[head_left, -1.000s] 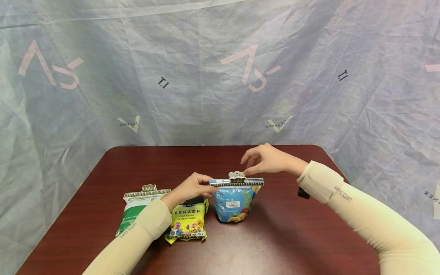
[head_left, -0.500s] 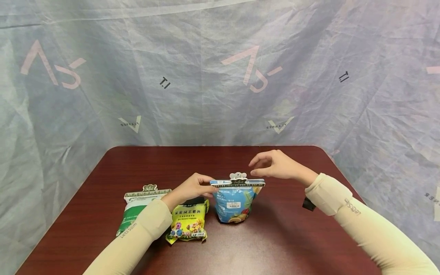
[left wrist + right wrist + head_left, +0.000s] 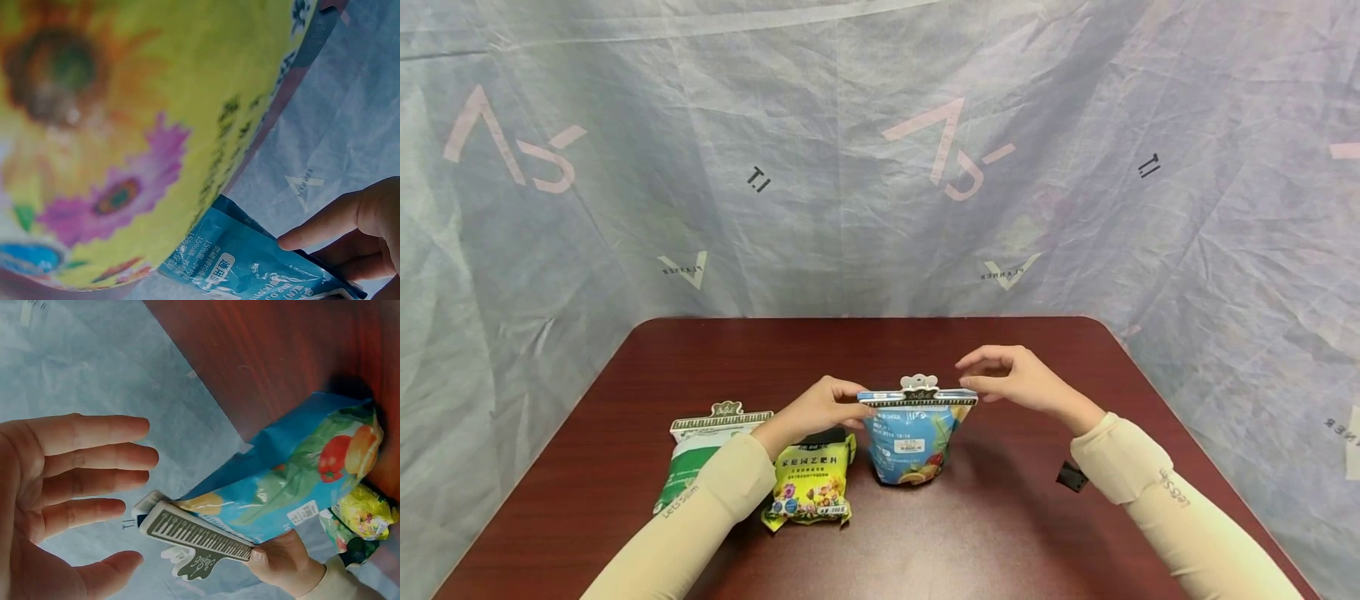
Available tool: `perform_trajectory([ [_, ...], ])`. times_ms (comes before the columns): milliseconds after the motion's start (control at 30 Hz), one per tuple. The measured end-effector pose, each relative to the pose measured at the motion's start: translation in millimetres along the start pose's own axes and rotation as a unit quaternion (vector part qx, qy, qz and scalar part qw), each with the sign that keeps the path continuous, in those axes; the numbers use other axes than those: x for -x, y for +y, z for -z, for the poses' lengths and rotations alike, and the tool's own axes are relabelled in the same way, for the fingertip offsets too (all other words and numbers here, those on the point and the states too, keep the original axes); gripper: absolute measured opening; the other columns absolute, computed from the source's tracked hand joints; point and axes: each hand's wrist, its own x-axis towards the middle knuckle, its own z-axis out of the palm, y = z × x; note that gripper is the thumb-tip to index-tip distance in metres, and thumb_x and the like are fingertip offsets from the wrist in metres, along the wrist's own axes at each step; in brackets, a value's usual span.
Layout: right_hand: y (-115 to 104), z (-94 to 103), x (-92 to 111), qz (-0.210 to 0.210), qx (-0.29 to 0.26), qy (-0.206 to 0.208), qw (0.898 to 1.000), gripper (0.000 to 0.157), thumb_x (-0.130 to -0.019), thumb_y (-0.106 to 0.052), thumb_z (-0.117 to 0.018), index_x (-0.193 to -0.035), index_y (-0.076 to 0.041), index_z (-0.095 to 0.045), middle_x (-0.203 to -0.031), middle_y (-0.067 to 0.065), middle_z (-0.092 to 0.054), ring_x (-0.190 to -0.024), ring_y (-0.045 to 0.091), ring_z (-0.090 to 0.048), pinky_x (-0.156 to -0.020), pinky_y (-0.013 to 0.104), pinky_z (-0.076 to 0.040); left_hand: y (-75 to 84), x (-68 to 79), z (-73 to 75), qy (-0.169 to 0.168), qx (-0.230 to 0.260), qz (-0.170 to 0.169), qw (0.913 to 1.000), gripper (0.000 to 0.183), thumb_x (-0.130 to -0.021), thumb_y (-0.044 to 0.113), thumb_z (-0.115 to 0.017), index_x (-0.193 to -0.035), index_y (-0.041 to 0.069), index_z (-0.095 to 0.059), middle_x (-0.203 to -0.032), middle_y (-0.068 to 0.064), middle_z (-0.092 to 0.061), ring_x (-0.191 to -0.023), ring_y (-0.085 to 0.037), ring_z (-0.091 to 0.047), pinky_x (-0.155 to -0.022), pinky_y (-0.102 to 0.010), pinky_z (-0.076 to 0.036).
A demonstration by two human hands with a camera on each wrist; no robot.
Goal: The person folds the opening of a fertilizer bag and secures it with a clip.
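A blue bag (image 3: pixel 904 446) with fruit pictures stands upright on the table, its top held by a piano-keyboard bag clip (image 3: pixel 917 397). My left hand (image 3: pixel 820 408) pinches the bag's top left corner between thumb and fingers. Close to the clip's right end, my right hand (image 3: pixel 1018 379) has its fingers extended and the thumb apart. The right wrist view shows a gap between these fingers and the clip (image 3: pixel 200 540), with nothing held. Beneath the left wrist stands a yellow flower-printed bag (image 3: pixel 811 483), which fills much of the left wrist view.
Left of the yellow bag is a green and white bag (image 3: pixel 694 458) with a similar clip (image 3: pixel 722 419), partly behind the left sleeve. All stand on a dark red table (image 3: pixel 760 346). A grey printed cloth (image 3: pixel 850 208) hangs behind its far edge.
My right hand has moved right and down, from above the middle of the clip to beside its right end. My left hand and the bags stay nearly in place.
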Motion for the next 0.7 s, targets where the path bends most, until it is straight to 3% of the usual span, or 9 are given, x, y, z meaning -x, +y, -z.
perform_trajectory([
  [233, 20.9, -7.4, 9.7, 0.01, -0.084, 0.012, 0.996, 0.034, -0.085, -0.02, -0.066, -0.116, -0.006, -0.06, -0.116, 0.024, -0.056, -0.095, 0.025, -0.062, -0.078, 0.04, -0.052, -0.2, 0.0, 0.0, 0.002, 0.001, -0.002, 1.0, 0.026, -0.086, 0.016, -0.065, -0.108, 0.002, -0.066, -0.098, -0.01, -0.066, -0.089, -0.024, -0.065, -0.079, -0.051, -0.048],
  [433, 33.6, -16.0, 14.6, 0.022, -0.133, 0.024, 0.991, 0.035, -0.086, -0.014, -0.065, -0.118, -0.002, -0.058, -0.119, 0.024, -0.054, -0.096, 0.023, -0.061, -0.079, 0.039, -0.051, -0.1, 0.2, 0.1, 0.001, 0.001, -0.003, 1.0, 0.026, -0.086, 0.016, -0.064, -0.108, 0.001, -0.066, -0.097, -0.009, -0.066, -0.089, -0.023, -0.065, -0.079, -0.051, -0.048],
  [700, 43.6, -28.2, 16.4, 0.012, -0.234, 0.032, 0.972, 0.035, -0.086, -0.008, -0.064, -0.118, 0.002, -0.056, -0.103, 0.015, -0.058, -0.094, 0.024, -0.062, -0.081, 0.045, -0.049, 1.9, 0.7, -1.5, 0.002, 0.005, -0.005, 1.0, 0.025, -0.087, 0.015, -0.064, -0.107, 0.0, -0.066, -0.095, -0.01, -0.066, -0.088, -0.023, -0.065, -0.079, -0.051, -0.048],
])
